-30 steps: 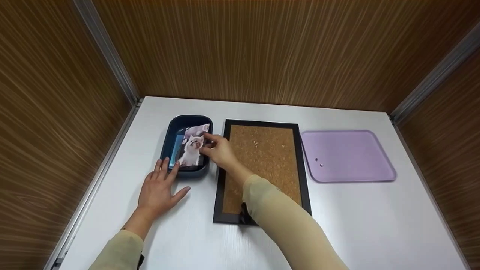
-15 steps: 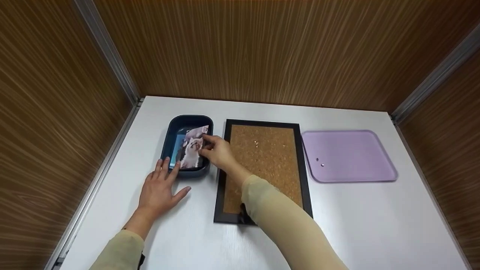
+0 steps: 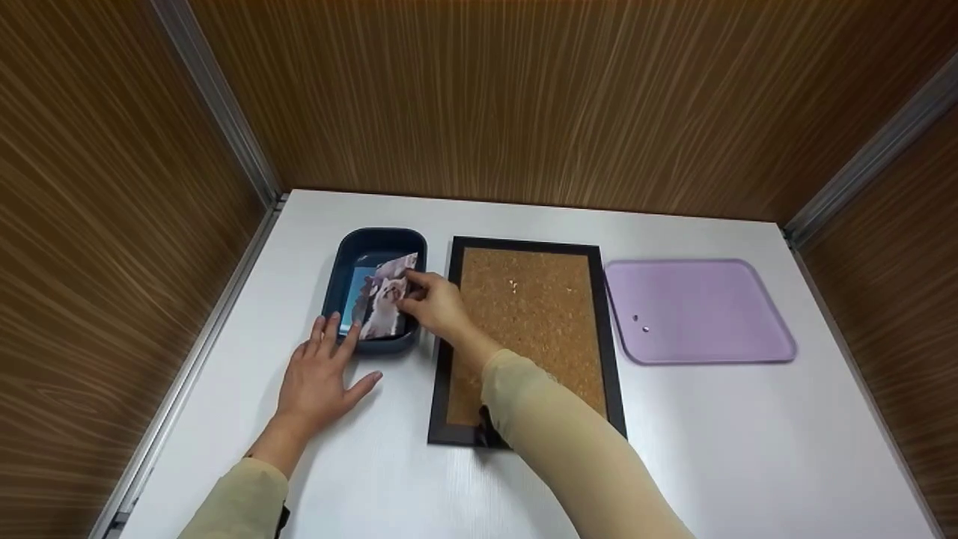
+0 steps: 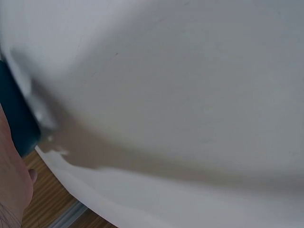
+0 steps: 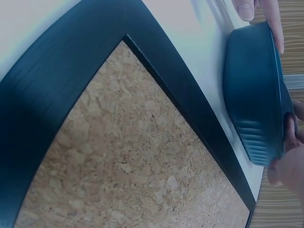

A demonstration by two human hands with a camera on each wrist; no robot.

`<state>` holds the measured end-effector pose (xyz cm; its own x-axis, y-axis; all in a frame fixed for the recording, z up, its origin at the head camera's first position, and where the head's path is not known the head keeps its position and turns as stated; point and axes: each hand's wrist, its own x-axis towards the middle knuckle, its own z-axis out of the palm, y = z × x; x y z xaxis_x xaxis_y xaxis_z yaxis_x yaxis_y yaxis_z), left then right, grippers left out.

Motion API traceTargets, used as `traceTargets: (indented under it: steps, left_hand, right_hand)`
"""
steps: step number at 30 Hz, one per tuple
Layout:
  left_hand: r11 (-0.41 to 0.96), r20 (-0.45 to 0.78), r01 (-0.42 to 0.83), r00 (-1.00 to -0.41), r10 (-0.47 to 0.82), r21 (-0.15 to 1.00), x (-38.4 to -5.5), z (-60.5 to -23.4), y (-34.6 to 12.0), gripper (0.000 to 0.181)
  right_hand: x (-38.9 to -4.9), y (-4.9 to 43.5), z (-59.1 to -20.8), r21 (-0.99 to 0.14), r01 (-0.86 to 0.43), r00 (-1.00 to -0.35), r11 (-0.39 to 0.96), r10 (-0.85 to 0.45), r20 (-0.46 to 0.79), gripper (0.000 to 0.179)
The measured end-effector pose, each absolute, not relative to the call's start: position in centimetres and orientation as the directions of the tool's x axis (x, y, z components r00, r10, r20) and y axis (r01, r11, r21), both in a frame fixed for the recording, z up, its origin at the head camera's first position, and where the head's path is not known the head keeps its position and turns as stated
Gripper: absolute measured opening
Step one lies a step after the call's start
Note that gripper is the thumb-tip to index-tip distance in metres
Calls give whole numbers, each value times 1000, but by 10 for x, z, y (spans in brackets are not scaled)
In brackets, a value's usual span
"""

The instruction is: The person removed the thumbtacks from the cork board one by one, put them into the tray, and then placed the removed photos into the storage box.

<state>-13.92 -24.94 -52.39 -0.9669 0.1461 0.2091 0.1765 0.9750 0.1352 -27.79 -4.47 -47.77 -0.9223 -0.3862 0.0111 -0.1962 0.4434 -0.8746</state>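
A dark blue plastic tub point(image 3: 387, 346) stands on the white table at the left. In the head view, my right hand point(image 3: 441, 305) pinches the right edge of a photo point(image 3: 387, 299) of a white furry animal. The photo is tilted inside the tub, over other pictures, one of them light blue point(image 3: 356, 288). My left hand point(image 3: 314, 382) has its fingers spread, with the fingertips on the tub's near left rim. In the right wrist view, the right hand point(image 5: 290, 166) reaches over the wall of the tub point(image 5: 251, 80). The left wrist view shows the hand's edge point(image 4: 16, 175) beside the tub.
A cork board point(image 3: 524, 329) in a black frame lies right of the tub, partly under my right forearm. Farther right is a purple tray point(image 3: 703, 307) with two small pins point(image 3: 645, 329) on it. Wood-grain panels point(image 3: 524, 97) enclose the table.
Pinched by my right hand, the photo has slid slightly toward me and tilted, showing more of the pictures beneath. My left hand has stayed at the rim.
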Motion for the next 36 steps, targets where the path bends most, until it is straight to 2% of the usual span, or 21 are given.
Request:
traceTargets:
  steps: [13, 22, 36]
  left_hand:
    - [977, 197, 172, -970, 145, 127, -141, -521, -247, 91]
    - [974, 217, 178, -965, 146, 140, -142, -522, -247, 89]
    - [977, 201, 168, -970, 139, 131, -139, -524, -250, 91]
  right_hand:
    - [-279, -52, -478, -834, -243, -920, 495, -389, 37, 53]
    - [-277, -58, -477, -750, -299, -909, 590, -414, 37, 53]
    - [-274, -56, -478, -782, -247, -915, 572, -404, -6, 55]
